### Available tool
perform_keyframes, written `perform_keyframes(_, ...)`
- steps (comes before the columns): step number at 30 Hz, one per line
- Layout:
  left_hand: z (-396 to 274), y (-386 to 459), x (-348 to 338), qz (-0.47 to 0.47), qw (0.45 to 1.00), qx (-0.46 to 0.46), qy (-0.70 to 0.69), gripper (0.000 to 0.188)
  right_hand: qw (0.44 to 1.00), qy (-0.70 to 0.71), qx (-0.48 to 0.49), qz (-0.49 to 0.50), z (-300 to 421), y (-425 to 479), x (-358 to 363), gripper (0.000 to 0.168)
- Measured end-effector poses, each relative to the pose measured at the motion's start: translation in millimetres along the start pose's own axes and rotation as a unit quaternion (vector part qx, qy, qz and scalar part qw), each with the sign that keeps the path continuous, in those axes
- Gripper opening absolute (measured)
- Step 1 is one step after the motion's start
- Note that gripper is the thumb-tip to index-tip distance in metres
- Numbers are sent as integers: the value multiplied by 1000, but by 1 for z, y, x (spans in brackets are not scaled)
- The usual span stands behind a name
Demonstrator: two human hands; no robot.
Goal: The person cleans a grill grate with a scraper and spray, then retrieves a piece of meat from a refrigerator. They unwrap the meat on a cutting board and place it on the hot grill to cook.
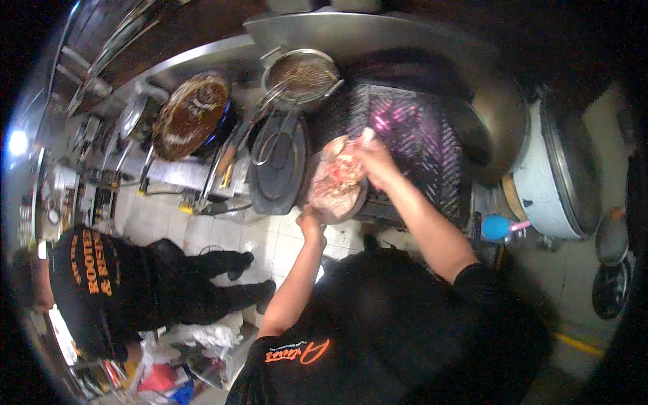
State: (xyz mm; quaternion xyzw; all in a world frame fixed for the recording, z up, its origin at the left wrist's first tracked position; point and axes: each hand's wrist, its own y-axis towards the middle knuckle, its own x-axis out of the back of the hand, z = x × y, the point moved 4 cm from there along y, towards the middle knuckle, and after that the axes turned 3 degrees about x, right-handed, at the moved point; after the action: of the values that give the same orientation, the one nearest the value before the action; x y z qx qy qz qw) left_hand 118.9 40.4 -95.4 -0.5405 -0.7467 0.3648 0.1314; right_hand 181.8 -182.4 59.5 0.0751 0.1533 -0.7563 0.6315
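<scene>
Raw, pale pink meat (339,174) lies in a round dish (358,205) held in front of me, at the near left edge of a grill (430,152). My left hand (311,221) grips the near rim of this dish. On the far right side of the meat, my right hand (373,161) has its fingers closed on a piece; a small whitish end shows at the fingertips, too blurred to name. Pink glowing spots show under the grill's slanted bars. Left of the dish sits a dark oval sizzle platter (276,172).
A wire-mesh strainer (302,76) stands at the back, with tongs (245,131) nearby. Farther left, a pan of brown liquid (192,114) sits over blue flame. At right are a large pale pot (547,172) and a blue-headed utensil (496,228). A co-worker (111,293) stands at left.
</scene>
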Motion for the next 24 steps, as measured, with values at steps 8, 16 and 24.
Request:
perform_keyframes(8,-93,-86,-69,216,959,-173,61,41,958,246,-131,72,23,-16,-23,10)
perform_keyframes(16,-114,-72,-100,368,906,133,-158,47,797,-473,348,142,37,-58,-82,12)
perform_keyframes(24,-117,-35,-101,296,948,-92,-75,27,870,-373,318,52,13,-46,-39,48)
